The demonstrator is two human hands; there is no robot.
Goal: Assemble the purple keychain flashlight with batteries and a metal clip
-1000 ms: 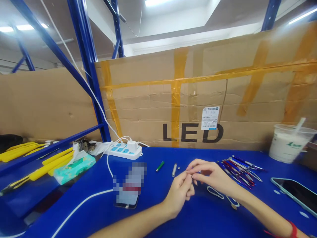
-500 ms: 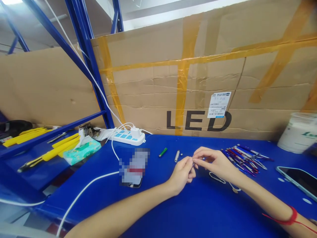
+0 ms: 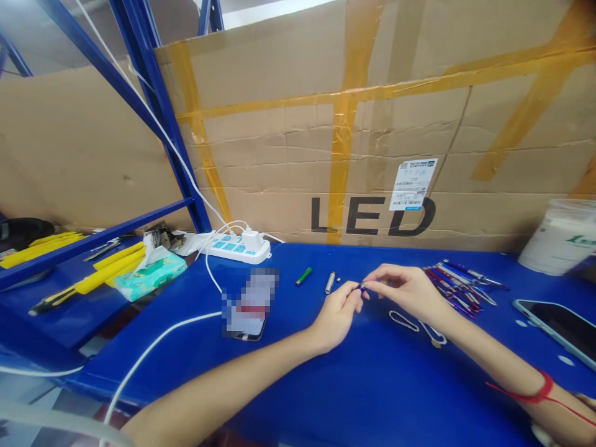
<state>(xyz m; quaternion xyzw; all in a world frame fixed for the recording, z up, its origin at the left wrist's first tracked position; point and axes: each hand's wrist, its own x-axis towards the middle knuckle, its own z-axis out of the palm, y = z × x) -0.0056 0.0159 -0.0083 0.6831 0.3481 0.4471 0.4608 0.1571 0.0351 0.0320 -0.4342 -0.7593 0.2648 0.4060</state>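
closest to me on the head cam, both forearms come in over the blue table (image 3: pixel 372 397), and there's a red string (image 3: pixel 542 386) round the right wrist. the left hand (image 3: pixel 338 310) is mostly curled up, thumb and forefinger pinched together at the tip. the right hand (image 3: pixel 410 290) meets it from the other side, thumb and index pinched too, the other fingers loosely bent. the small purple piece (image 3: pixel 362 286) sits right between the two sets of fingertips, held just above the table, each hand gripping one end. it's too tiny from here for me to say what it is.

just under the right hand, two wire clips (image 3: pixel 403 320) lie flat on the table, not touching either hand. left of the left hand is a phone (image 3: pixel 246 313) with a white cable (image 3: pixel 153 349) plugged into it. a bit further back there's a silver barrel (image 3: pixel 330 282) and a green barrel (image 3: pixel 303 276), both near the hands but not touching them. a pile of pens (image 3: pixel 459 282) sits right of the right hand, with a second phone (image 3: pixel 554 323) out near the edge.

further back there's a power strip (image 3: pixel 239 248), a tissue pack (image 3: pixel 151 276), a white cup (image 3: pixel 565 239), and a cardboard wall (image 3: pixel 372 155) marked led.
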